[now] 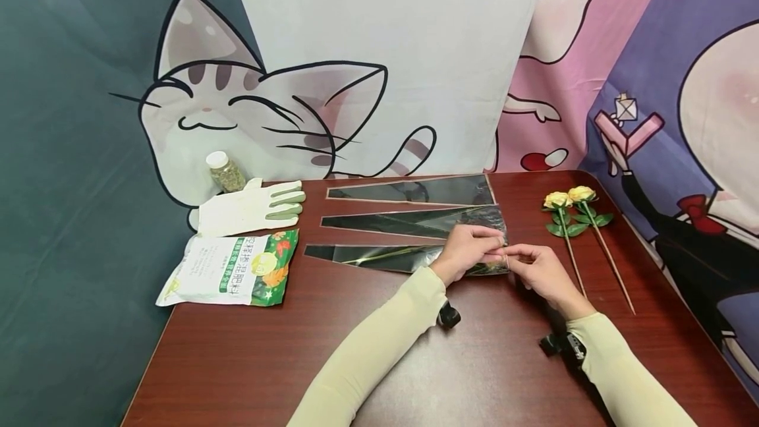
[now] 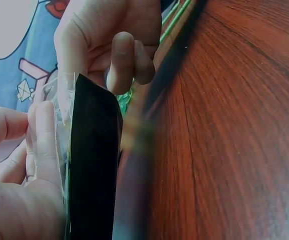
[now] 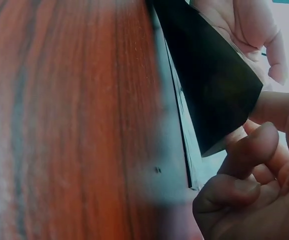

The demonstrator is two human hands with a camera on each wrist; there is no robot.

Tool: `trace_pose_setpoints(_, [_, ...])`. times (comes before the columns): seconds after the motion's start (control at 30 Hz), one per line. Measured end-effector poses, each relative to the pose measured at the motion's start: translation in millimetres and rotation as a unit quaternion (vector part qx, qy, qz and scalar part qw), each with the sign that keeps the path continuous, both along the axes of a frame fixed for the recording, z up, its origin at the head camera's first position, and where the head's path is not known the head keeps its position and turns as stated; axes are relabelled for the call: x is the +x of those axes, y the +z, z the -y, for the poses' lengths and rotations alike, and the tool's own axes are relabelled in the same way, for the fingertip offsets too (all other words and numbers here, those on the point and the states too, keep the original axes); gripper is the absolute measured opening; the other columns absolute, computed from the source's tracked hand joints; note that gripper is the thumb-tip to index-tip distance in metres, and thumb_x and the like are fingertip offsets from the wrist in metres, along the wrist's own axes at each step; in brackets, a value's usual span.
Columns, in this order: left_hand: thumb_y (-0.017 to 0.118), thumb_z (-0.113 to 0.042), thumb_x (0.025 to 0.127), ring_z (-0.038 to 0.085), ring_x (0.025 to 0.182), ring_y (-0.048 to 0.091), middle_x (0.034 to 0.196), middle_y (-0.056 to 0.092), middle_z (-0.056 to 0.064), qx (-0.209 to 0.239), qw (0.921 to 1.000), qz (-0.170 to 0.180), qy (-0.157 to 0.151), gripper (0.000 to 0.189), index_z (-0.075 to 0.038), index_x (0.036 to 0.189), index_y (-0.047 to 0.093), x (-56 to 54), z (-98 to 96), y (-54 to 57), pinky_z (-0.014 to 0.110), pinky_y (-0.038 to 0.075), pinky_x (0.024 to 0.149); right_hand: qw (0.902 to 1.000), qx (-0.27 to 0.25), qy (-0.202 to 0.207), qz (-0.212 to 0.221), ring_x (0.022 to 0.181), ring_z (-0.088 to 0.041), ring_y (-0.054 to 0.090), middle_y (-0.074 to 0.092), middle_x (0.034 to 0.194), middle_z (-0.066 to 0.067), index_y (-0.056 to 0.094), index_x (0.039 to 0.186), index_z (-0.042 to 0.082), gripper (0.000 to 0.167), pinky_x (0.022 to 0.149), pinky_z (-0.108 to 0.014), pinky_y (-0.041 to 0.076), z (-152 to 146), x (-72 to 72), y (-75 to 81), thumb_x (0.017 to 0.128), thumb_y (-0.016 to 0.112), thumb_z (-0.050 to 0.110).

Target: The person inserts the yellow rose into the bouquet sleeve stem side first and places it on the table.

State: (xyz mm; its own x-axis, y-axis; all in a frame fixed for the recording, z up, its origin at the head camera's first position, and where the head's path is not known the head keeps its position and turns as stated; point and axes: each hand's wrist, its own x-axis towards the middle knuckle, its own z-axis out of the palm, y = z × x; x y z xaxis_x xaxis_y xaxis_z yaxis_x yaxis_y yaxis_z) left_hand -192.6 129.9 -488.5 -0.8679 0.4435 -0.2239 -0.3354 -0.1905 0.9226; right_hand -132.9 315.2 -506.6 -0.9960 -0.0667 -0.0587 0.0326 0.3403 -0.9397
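Three long tapered flower sleeves, black with clear film, lie in a row on the table. Both hands work at the wide right end of the front sleeve [image 1: 373, 257], along which a thin yellow-green streak shows. My left hand [image 1: 465, 252] pinches the clear film at its mouth. At the corner of that opening, my right hand [image 1: 542, 272] grips the edge between thumb and forefinger. The left wrist view shows the black side of the sleeve [image 2: 92, 160] lifted beside the clear film. In the right wrist view the right fingers [image 3: 249, 155] curl at the black corner.
Behind the front sleeve lie the middle sleeve [image 1: 379, 224] and the back sleeve [image 1: 409, 191]. Two yellow roses [image 1: 569, 199] lie at the right. At the left are a fertilizer bag [image 1: 231, 270], white gloves [image 1: 237, 211] and a jar of granules [image 1: 226, 173].
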Motion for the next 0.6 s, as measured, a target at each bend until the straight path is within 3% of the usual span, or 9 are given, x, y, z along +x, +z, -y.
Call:
trace_pose_setpoints(0.1, [0.072,0.003,0.092,0.008,0.064,0.073,0.099,0.080,0.022,0.005,1.0000,0.002,0.003,0.020,0.006,0.110,0.080,1.7,-2.2,-2.6,0.021,0.063,0.065,0.9997,0.014,0.007,0.016,0.042,-0.004,0.036,0.058,0.060,0.000,0.073,0.120,-0.005,0.026,0.038,-0.026,0.034,-0.6,-0.6,-1.3,0.103,0.070,0.015])
trace_pose_setpoints(0.23, [0.072,0.003,0.092,0.008,0.062,0.073,0.085,0.080,0.010,0.008,0.9999,0.005,0.007,0.016,0.001,0.105,0.082,3.6,-5.2,-5.5,0.021,0.063,0.065,0.9984,0.051,0.026,0.006,0.054,-0.003,0.045,0.065,0.073,0.005,0.074,0.120,-0.005,0.023,0.046,-0.023,0.039,-1.6,-1.3,-1.5,0.103,0.066,0.008])
trace_pose_setpoints(0.4, [0.072,0.005,0.093,0.008,0.062,0.072,0.082,0.077,0.004,0.021,0.9998,0.004,0.004,0.025,0.012,0.116,0.075,5.0,-8.1,-7.9,0.021,0.063,0.064,0.9948,0.083,0.053,-0.025,0.080,0.001,0.057,0.074,0.099,0.002,0.077,0.118,-0.002,0.020,0.064,-0.020,0.048,-2.2,-1.6,0.1,0.104,0.064,0.005])
trace_pose_setpoints(0.6, [0.072,0.006,0.092,0.009,0.062,0.072,0.083,0.077,0.005,0.025,0.9996,0.012,0.007,0.027,0.014,0.118,0.073,6.5,-10.0,-10.2,0.020,0.062,0.063,0.9945,0.088,0.053,-0.024,0.081,0.001,0.059,0.076,0.102,0.001,0.076,0.118,-0.002,0.021,0.065,-0.019,0.048,-4.3,-0.9,1.2,0.103,0.065,0.007])
